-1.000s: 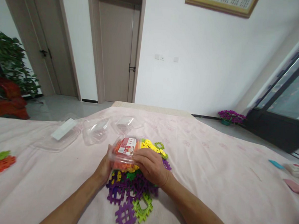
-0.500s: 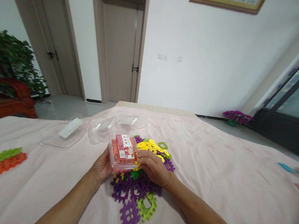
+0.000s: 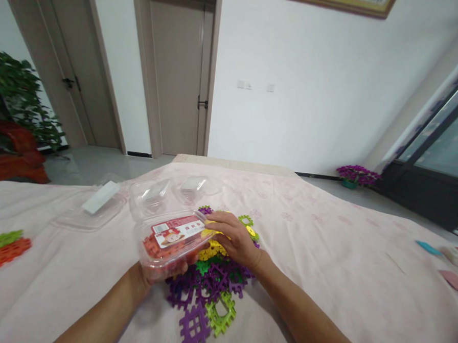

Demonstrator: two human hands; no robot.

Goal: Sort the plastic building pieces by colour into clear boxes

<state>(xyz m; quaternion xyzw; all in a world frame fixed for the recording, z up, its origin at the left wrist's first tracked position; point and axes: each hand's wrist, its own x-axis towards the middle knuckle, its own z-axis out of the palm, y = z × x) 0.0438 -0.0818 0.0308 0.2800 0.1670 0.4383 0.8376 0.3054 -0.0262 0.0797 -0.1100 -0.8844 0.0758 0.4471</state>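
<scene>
A clear plastic box [image 3: 172,237] with a red and white label and orange building pieces inside is held tilted above the table. My left hand [image 3: 145,278] supports it from the left and below, fingers wrapped under its base. At its right end, my right hand [image 3: 237,242] grips the edge, fingers reaching over the corner. Below and behind the box lies a heap of interlocking pieces: yellow ones [image 3: 214,250], purple ones [image 3: 195,326] and a lime green one [image 3: 221,314]. The box and my right hand hide part of this heap.
Clear plastic containers [image 3: 149,195] stand behind the box, and a larger one [image 3: 92,213] lies to their left. Orange pieces [image 3: 5,254] and green pieces [image 3: 0,241] lie at far left. A blue object [image 3: 428,248] rests at far right on the pink tablecloth [image 3: 323,279].
The box has moved left and turned so its long side faces me. My left hand has shifted further beneath it, while my right hand stays at its right end. The view has panned slightly.
</scene>
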